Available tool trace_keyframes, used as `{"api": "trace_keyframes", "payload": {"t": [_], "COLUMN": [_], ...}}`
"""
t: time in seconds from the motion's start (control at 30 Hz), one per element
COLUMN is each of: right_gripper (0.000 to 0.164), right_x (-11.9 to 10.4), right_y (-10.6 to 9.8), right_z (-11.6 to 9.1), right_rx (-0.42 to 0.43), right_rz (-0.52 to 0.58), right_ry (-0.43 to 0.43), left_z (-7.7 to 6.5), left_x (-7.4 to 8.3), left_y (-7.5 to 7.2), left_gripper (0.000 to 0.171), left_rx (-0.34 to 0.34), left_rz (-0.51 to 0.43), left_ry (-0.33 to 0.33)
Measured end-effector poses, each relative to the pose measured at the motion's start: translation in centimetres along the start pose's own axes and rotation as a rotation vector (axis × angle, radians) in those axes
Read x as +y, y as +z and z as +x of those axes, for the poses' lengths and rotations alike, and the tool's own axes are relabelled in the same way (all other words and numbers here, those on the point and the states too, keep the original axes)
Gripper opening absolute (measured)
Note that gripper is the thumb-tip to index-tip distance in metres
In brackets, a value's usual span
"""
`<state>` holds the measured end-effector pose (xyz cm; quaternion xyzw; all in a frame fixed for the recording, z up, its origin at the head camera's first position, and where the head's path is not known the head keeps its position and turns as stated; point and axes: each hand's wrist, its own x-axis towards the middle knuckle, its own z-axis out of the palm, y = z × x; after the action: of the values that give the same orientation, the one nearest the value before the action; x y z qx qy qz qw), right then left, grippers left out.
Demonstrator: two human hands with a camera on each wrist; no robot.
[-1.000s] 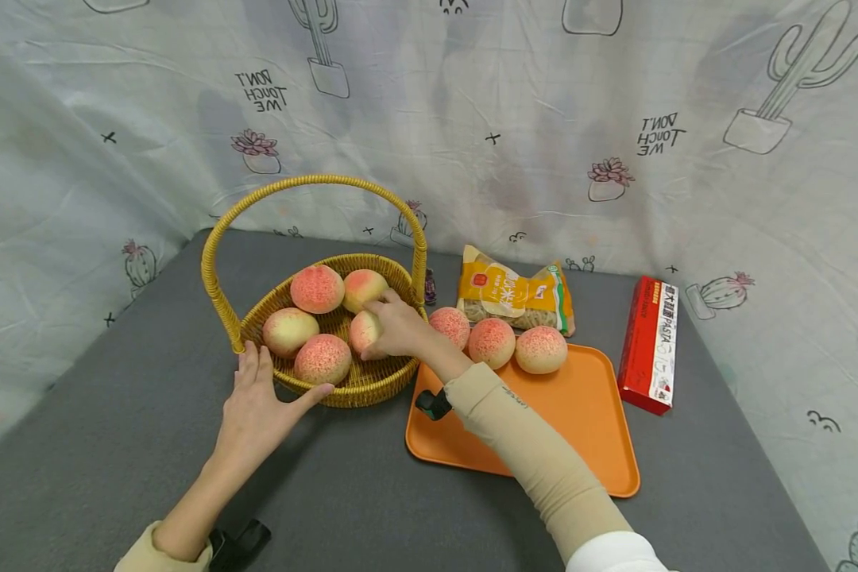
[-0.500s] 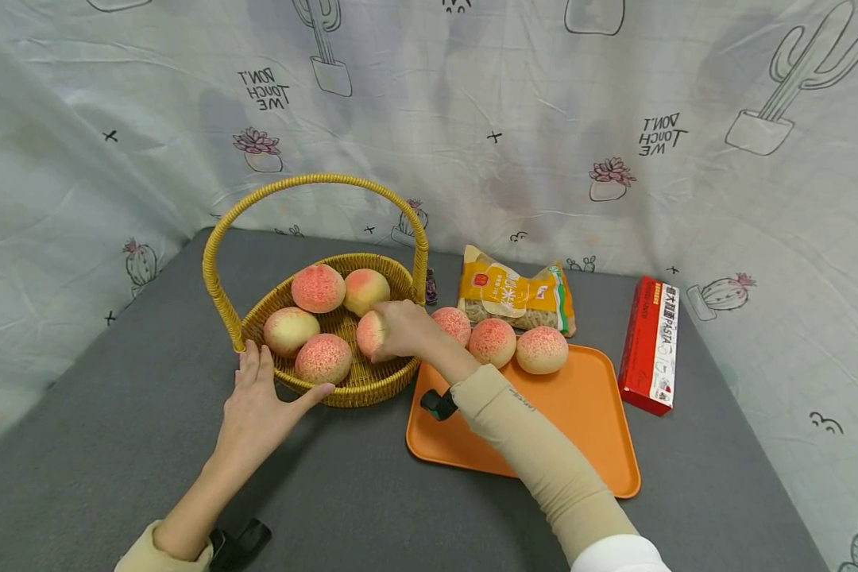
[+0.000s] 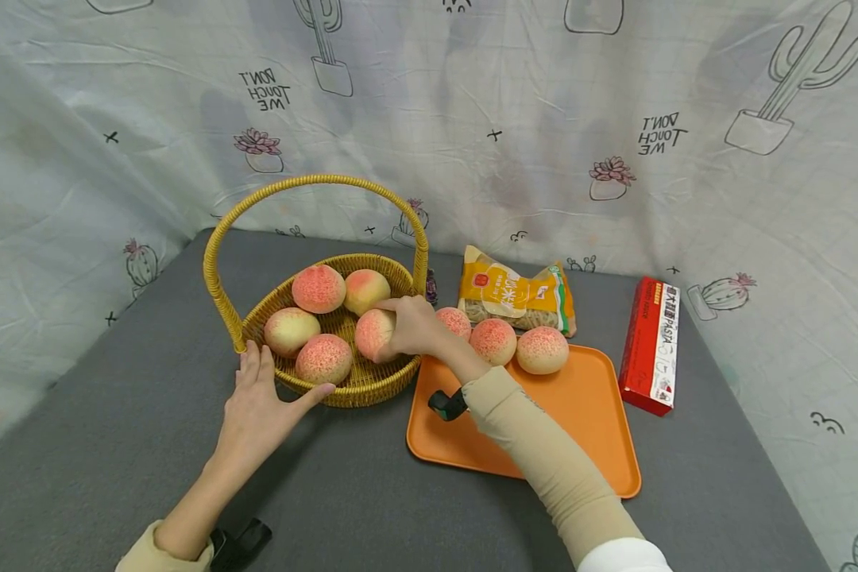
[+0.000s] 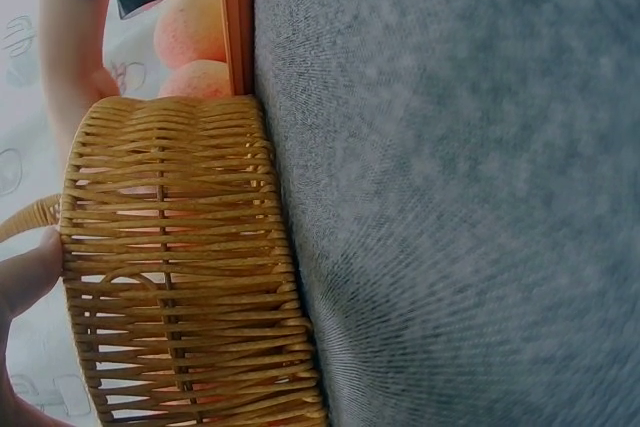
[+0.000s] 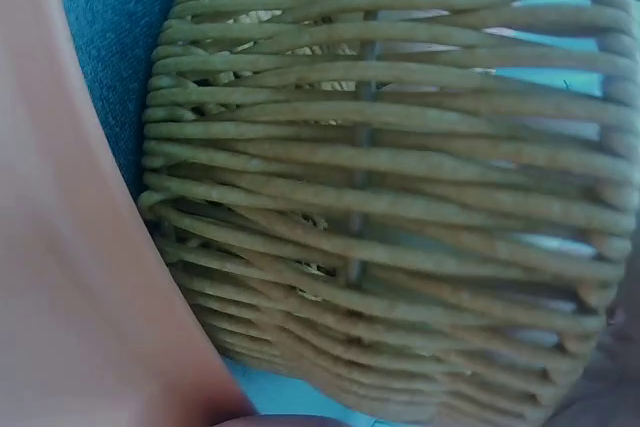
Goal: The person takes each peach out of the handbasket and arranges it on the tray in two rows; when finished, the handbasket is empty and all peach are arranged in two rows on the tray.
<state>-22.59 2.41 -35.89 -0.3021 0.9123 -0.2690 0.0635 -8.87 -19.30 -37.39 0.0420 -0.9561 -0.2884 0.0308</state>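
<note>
A yellow wicker basket [image 3: 368, 395] with a tall arched handle holds several pink-and-yellow peaches. My right hand [image 3: 416, 327] reaches over the basket's right side and holds a peach [image 3: 374, 335] there, thumb below it and fingers over its far side; some fingertips are hidden. My left hand [image 3: 257, 413] rests against the basket's front left, with fingers extended near the handle's foot and the thumb stretched along the rim. In the left wrist view the thumb [image 4: 32, 272] touches the rim. The right wrist view shows mostly the woven wall [image 5: 400, 177] close up.
An orange tray [image 3: 579, 429] lies to the right, with a row of peaches [image 3: 492, 342] along its far side. Behind it is a yellow pasta bag [image 3: 511, 290]. A red pasta box [image 3: 647, 345] lies farther right. A patterned cloth [image 3: 500, 159] hangs behind the table.
My right hand has shifted slightly rightward and turned, and the peach at it has moved a little to the right inside the basket. My left hand has stayed in place.
</note>
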Motion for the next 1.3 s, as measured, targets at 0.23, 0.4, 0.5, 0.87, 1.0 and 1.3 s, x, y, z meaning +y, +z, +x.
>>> {"api": "trace_keyframes", "payload": {"t": [0.23, 0.4, 0.5, 0.87, 1.0, 1.3], "right_gripper": [0.075, 0.073, 0.072, 0.085, 0.092, 0.089], "right_x": [1.3, 1.8, 1.9, 2.3, 2.6, 3.5], "right_y": [-0.1, 0.0, 0.0, -0.8, -0.8, -0.9], "right_z": [-1.2, -2.0, -2.4, -4.3, -5.0, -6.5], "right_rx": [0.087, 0.095, 0.118, 0.145, 0.141, 0.189], "right_rz": [0.466, 0.727, 0.798, 0.912, 0.929, 0.92], "right_ry": [-0.057, -0.097, -0.114, -0.315, -0.317, -0.364], "left_z": [0.0, 0.0, 0.1, 0.1, 0.1, 0.1], "left_x": [0.0, 0.0, 0.0, 0.0, 0.0, -0.2], "left_y": [0.0, 0.1, 0.1, 0.0, 0.0, 0.0], "left_gripper": [0.12, 0.119, 0.119, 0.12, 0.12, 0.119], "left_rx": [0.006, 0.013, 0.015, -0.021, -0.024, -0.024], "left_rz": [-0.001, -0.001, 0.0, 0.014, 0.019, 0.019], "left_ry": [0.004, 0.006, 0.006, -0.017, -0.016, -0.007]}}
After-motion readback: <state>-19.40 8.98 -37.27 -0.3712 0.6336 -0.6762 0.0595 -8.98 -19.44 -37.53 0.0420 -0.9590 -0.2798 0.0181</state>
